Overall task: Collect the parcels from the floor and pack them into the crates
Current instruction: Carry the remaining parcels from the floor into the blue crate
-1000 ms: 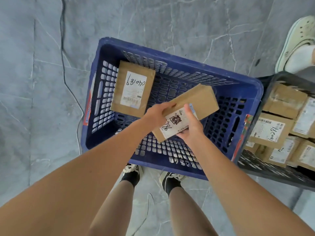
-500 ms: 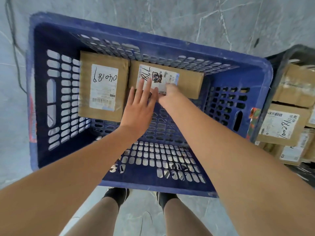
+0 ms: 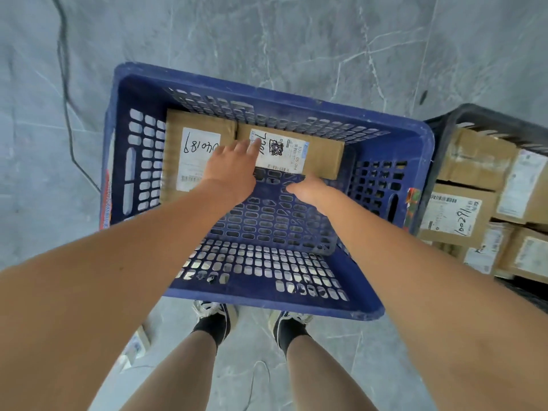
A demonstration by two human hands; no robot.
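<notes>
A blue perforated crate (image 3: 421, 134) stands on the floor in front of my feet. Two brown cardboard parcels lie flat along its far wall: one with a handwritten label (image 3: 195, 146) at the left, and a longer one with a printed label (image 3: 320, 155) beside it. My left hand (image 3: 234, 167) reaches in with fingers stretched out, its fingertips on the seam between the two parcels. My right hand (image 3: 308, 191) hovers just in front of the longer parcel, holding nothing; its fingers are mostly hidden.
A dark crate (image 3: 462, 114) at the right holds several labelled cardboard parcels (image 3: 456, 212). A black cable (image 3: 63, 84) runs over the grey marble floor at the left. A small parcel (image 3: 135, 345) lies on the floor by my left foot.
The longer parcel went from both hands down against the crate's far wall. My right hand has let go and drawn back; my left hand stays on the parcels.
</notes>
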